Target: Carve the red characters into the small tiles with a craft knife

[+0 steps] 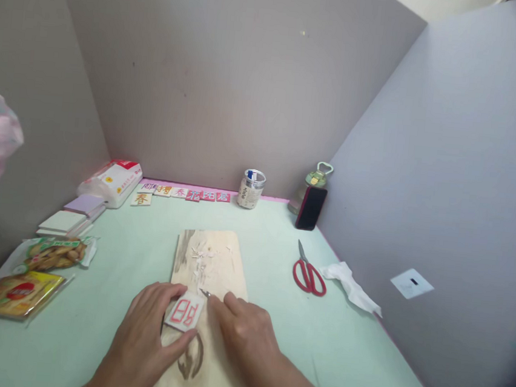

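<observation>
On the pale green worktop (pixel 119 253), the left grip (pixel 149 323) pinches a white tile (pixel 185 312) with red marks over a wooden board (pixel 232 270). The right grip (pixel 247 329) holds a thin pointed tool (pixel 205 294), its tip just beside the tile. Shavings (pixel 199 265) lie on the board. Red-handled scissors (pixel 305 261) and a crumpled tissue (pixel 353 289) lie rightward; a phone (pixel 311 209) stands before a bottle (pixel 316 179).

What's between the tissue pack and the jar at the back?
A row of small tiles, with another tile in front, in the head view.
</observation>
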`<state>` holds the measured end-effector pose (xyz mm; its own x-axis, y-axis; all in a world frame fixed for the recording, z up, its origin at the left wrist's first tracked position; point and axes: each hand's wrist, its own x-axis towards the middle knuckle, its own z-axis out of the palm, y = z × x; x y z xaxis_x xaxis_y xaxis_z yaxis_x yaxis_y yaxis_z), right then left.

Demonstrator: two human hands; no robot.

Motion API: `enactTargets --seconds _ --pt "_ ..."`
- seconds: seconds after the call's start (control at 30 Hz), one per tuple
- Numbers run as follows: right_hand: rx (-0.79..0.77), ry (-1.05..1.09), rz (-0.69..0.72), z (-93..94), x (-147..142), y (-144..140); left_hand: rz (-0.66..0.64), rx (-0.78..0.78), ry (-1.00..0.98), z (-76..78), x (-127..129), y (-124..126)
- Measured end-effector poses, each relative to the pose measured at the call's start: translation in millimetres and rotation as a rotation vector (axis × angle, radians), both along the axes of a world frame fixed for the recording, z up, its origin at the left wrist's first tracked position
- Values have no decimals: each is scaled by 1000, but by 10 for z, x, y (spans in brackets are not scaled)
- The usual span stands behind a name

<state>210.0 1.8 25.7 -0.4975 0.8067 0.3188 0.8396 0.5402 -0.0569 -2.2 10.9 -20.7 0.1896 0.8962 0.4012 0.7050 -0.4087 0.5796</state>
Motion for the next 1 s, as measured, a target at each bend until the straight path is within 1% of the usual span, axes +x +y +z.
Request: enactTargets --seconds 0.1,0.17,0.27,0.33,0.4,0.5,0.6,0.67,0.77,0.83,0.9,1.0 --pt "-90 51 -83 -18 27 43 14 -5 -9 -8 7 2" --pt "-106 94 -114 -41 64 54 4 -6 -16 -11 3 -9" --pt "-110 151 -131 -64 119 58 -91 -20 -30 -1 -23 -48" --pt "-114 167 -127 -59 143 63 -180 -57 -71 12 -49 -79" --pt "-100 164 -115 -39 155 70 -235 -113 -131 28 -73 -99" --pt "-32 190 -74 -1 153 74 -246 -155 -202 62 -86 -105" --pt "-17 322 -2 29 114 40 -245 -105 -253 108 -68 -109" --pt "-112 454 62 35 65 -1 -290 -54 -259 137 -50 -125" --pt "-453 822 112 29 -15 -51 -387 -9 -281 169 -34 -167" --pt "-642 1048 99 31 -47 -57 -394 -4 -332 182 -32 -193" --pt "-718 1165 75 49 -53 -44 -344 -20 -397 195 -31 -209" --pt "-759 1275 49 94 -34 -28 -261 -91 -518 224 -15 -199"
